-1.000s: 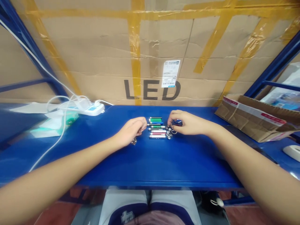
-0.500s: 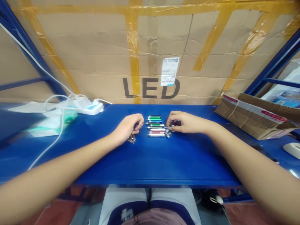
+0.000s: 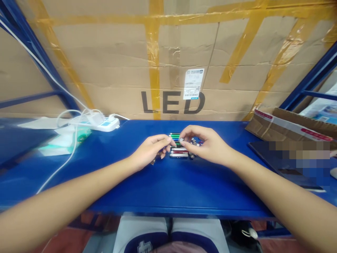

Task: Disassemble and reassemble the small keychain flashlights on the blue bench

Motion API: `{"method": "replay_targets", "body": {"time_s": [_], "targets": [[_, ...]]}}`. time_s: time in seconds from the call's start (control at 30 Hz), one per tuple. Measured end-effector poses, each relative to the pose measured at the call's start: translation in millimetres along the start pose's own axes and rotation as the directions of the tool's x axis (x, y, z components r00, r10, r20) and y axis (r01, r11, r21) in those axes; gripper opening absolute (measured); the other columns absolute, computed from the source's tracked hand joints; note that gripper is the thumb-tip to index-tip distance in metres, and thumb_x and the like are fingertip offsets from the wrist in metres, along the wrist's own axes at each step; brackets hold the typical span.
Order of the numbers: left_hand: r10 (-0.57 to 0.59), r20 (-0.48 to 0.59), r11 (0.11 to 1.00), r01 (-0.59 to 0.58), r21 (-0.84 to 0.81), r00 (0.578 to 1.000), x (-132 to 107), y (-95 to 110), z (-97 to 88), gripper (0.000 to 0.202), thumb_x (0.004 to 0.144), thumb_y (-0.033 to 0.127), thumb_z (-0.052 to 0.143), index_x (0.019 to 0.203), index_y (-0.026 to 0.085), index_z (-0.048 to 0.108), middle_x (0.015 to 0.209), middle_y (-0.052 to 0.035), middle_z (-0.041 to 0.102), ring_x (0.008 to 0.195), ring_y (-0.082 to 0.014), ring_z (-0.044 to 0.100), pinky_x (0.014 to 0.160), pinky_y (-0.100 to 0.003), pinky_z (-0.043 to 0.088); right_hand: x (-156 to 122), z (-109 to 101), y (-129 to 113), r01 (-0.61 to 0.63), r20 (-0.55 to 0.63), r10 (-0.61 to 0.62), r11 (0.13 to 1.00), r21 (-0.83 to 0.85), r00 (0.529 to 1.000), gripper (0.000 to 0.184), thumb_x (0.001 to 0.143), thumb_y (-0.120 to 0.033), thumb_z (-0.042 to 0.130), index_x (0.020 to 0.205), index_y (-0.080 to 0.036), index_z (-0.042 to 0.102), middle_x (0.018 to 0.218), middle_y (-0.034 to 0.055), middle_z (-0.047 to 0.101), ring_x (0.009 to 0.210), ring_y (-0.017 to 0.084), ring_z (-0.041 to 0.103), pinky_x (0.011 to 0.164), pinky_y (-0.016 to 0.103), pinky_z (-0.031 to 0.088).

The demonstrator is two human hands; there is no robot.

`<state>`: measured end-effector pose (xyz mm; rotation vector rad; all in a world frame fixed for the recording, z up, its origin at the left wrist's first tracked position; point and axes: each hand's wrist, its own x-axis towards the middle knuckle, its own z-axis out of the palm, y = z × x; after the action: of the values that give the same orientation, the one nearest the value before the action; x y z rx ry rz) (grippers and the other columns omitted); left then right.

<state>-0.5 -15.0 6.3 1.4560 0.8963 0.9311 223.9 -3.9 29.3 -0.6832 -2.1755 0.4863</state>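
Slim metal tubes [image 3: 179,155] in green, blue, black, red and silver lie side by side on the blue table, partly covered by my hands. My left hand [image 3: 151,151] is closed in a pinch at their left ends; whatever is between its fingertips is too small to make out. Over the right ends, my right hand [image 3: 207,143] pinches a small shiny silver piece [image 3: 181,140] between thumb and forefinger. Small round silver pieces [image 3: 192,155] are heaped below the right palm. Other little metal pieces [image 3: 153,161] show from under the left hand.
A white power strip [image 3: 107,123] with cables stands at the back left, beside papers and a green-white packet [image 3: 58,142]. At right are an open cardboard box [image 3: 289,128] and a dark flat panel [image 3: 273,160]. A large taped carton [image 3: 118,70] walls off the back.
Both hands have come together over the tubes, the left moving right and the right moving slightly left. My right hand now holds up a small silver piece. The view has shifted slightly.
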Motion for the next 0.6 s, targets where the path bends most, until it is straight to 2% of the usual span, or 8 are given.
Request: {"method": "replay_targets", "body": {"time_s": [0.13,0.27,0.37,0.53,0.6], "targets": [[0.048,0.028,0.996,-0.046,-0.083,0.998,-1,-2,1.9,0.033,0.091,0.047,0.061,0.092,0.015,0.068,0.081,-0.0018,0.058,0.067,-0.01,0.053,0.062,-0.024,0.043,-2,13,-8,0.104,-0.06,-0.103,0.994,0.014,0.993,0.007,0.09,-0.023,0.065,0.096,-0.02,0.068,0.091,0.0038,0.068,0.076,0.014,0.064,0.071,0.029,0.054],[0.054,0.058,0.994,-0.048,-0.101,0.997,1,-3,3.0,0.029,0.089,0.042,0.065,0.091,0.013,0.068,0.083,-0.0026,0.06,0.07,-0.0108,0.054,0.065,-0.025,0.044,-2,16,-2,0.103,-0.126,-0.1,0.995,0.016,0.987,0.009,0.091,-0.022,0.064,0.097,-0.02,0.07,0.091,0.0044,0.07,0.078,0.015,0.065,0.073,0.03,0.055],[0.066,0.034,0.997,-0.065,-0.038,0.997,2,-3,2.9,0.03,0.088,0.042,0.067,0.089,0.012,0.069,0.083,-0.0029,0.062,0.068,-0.01,0.054,0.065,-0.024,0.044,-2,15,4,0.088,-0.141,-0.085,0.996,0.02,0.986,0.011,0.091,-0.025,0.065,0.098,-0.021,0.071,0.095,0.0052,0.072,0.083,0.016,0.067,0.077,0.031,0.056],[0.072,-0.034,0.984,-0.066,0.165,0.997,0,2,1.7,0.036,0.088,0.048,0.064,0.099,0.014,0.07,0.072,-0.0001,0.06,0.058,-0.009,0.051,0.051,-0.021,0.034,-2,14,5,0.071,-0.131,-0.073,0.997,-0.014,0.989,0.015,0.094,-0.029,0.061,0.101,-0.022,0.072,0.098,0.0069,0.073,0.087,0.019,0.069,0.081,0.036,0.057],[0.082,-0.039,0.981,-0.074,0.181,0.996,-1,2,1.5,0.036,0.089,0.049,0.064,0.098,0.015,0.069,0.073,-0.0001,0.06,0.059,-0.0088,0.052,0.051,-0.02,0.035,-2,14,3,0.091,-0.143,-0.097,0.995,-0.046,0.985,0.015,0.095,-0.028,0.059,0.1,-0.022,0.072,0.097,0.0068,0.074,0.088,0.019,0.069,0.082,0.037,0.056]]}}
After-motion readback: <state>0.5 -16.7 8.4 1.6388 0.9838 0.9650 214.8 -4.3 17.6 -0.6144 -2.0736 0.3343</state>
